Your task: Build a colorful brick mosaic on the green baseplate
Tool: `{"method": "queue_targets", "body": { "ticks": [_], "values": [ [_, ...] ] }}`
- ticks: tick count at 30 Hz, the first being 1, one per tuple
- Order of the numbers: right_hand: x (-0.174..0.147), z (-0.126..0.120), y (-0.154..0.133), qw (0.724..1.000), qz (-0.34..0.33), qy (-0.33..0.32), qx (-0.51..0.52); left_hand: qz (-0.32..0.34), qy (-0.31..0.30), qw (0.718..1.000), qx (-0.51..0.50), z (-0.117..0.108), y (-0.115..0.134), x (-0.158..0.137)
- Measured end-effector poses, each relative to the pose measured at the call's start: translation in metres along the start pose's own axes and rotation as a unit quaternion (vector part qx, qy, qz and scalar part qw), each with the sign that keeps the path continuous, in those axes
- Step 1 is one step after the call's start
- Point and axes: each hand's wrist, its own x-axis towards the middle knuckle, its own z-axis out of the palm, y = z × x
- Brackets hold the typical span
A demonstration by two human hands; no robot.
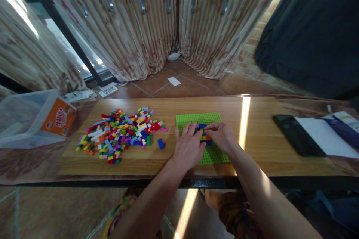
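Observation:
A green studded baseplate (183, 119) lies on the table, bearing a small build of toy bricks (206, 142) in blue, yellow and orange. My left hand (188, 145) covers the build's left side, its index finger and thumb closed around the bricks and the other fingers spread over the plate. From the right comes my right hand (221, 136), with thumb and fingertips pinched together at the build's upper edge. Whatever lies between those fingertips is too small to make out. Part of the build is hidden under both hands.
A loose pile of colourful toy bricks (123, 132) covers the table's left part, with one blue brick (160, 143) apart from it. A clear plastic bin (30, 119) stands at far left. A black flat object (298, 134) and white paper (327, 138) lie at right.

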Motion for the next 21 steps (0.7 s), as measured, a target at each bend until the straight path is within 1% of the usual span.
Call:
{"method": "queue_targets", "body": {
  "ticks": [8, 13, 17, 21],
  "values": [
    [-0.005, -0.002, -0.007, 1.000, -0.006, -0.006, -0.007, 0.005, -0.004, 1.000, 0.028, 0.002, 0.007, -0.001],
    [-0.006, -0.002, -0.008, 0.999, -0.027, 0.001, -0.025, -0.003, -0.005, 0.999, 0.037, 0.000, 0.012, -0.001],
    [-0.003, 0.000, 0.001, 0.999, -0.027, -0.014, -0.010, -0.006, -0.005, 0.999, 0.037, 0.002, 0.013, -0.003],
    [0.005, 0.005, 0.018, 0.999, -0.021, -0.022, 0.018, 0.012, 0.033, 0.998, 0.043, 0.008, 0.011, -0.005]
  ]
}}
